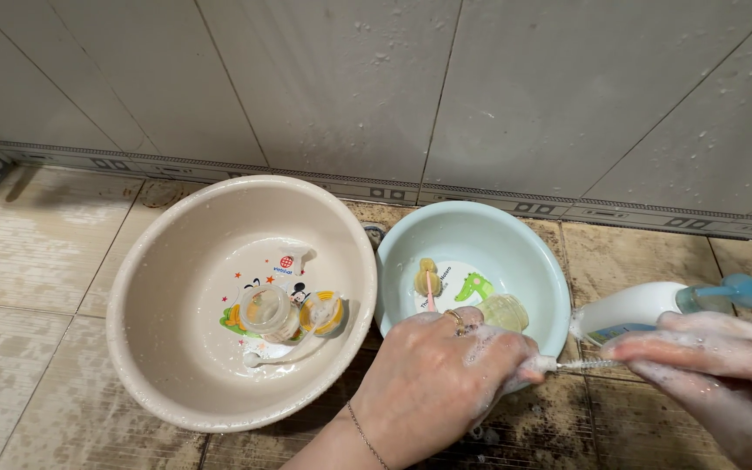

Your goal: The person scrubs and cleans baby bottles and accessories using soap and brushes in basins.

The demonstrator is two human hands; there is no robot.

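Soapy hands work beside the blue basin (480, 235): a small part is gripped by the left hand (446, 374), a thin brush (580, 365) pinched by the right hand (715, 365); bottle pieces (293, 313) wait unwashed.

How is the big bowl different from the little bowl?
The beige basin is bigger than the pale green basin. The beige basin sits left, away from the hands; the pale green basin sits right, with the soapy left hand over its front rim. The beige basin holds a clear bottle and a yellow ring; the green one holds small yellowish pieces. Both are round, on the tiled floor.
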